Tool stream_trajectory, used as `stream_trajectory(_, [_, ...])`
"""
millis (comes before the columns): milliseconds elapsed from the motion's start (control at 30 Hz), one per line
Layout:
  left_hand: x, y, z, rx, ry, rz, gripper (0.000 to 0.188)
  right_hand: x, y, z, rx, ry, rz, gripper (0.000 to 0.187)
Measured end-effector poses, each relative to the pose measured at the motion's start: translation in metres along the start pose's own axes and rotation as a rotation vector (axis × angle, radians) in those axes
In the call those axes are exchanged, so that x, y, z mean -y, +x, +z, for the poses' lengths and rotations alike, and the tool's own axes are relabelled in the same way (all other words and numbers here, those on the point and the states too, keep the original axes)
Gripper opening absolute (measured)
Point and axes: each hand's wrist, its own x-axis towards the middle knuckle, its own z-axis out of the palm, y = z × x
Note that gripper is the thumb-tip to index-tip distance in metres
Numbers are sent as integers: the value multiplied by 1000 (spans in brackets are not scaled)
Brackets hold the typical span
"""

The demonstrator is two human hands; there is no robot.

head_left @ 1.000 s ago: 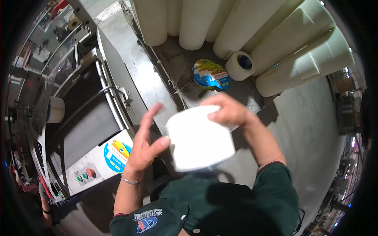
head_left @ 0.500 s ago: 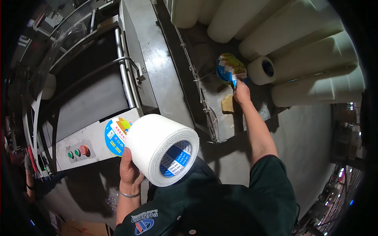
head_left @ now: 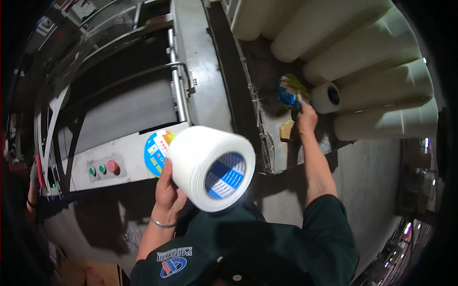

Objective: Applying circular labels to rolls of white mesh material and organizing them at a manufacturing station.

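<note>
While the left hand [head_left: 169, 194] clasped the white roll [head_left: 198, 155] before the machine panel [head_left: 133, 167], partly blocking a round label [head_left: 154, 153], the right hand [head_left: 307, 118], curled, was at the colourful discs [head_left: 287, 90], its grip unclear; a small roll [head_left: 320, 99], yellow block [head_left: 286, 130] and tall rolls [head_left: 386, 83] lay near.

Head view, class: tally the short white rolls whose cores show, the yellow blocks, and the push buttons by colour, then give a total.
Short white rolls: 2 (one in the left hand, one beside the tall rolls)
Yellow block: 1
Green buttons: 2
Red button: 1
Total: 6
</note>
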Motion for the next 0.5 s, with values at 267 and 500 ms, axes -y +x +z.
stream_trajectory(267, [-43, 4, 7, -59, -157, 86, 57, 303, -45, -256, -241, 612, -677, 30])
stream_trajectory(500, [-99, -12, -18, 77, -125, 134, 68, 395, -66, -257, 23, 790, -813, 40])
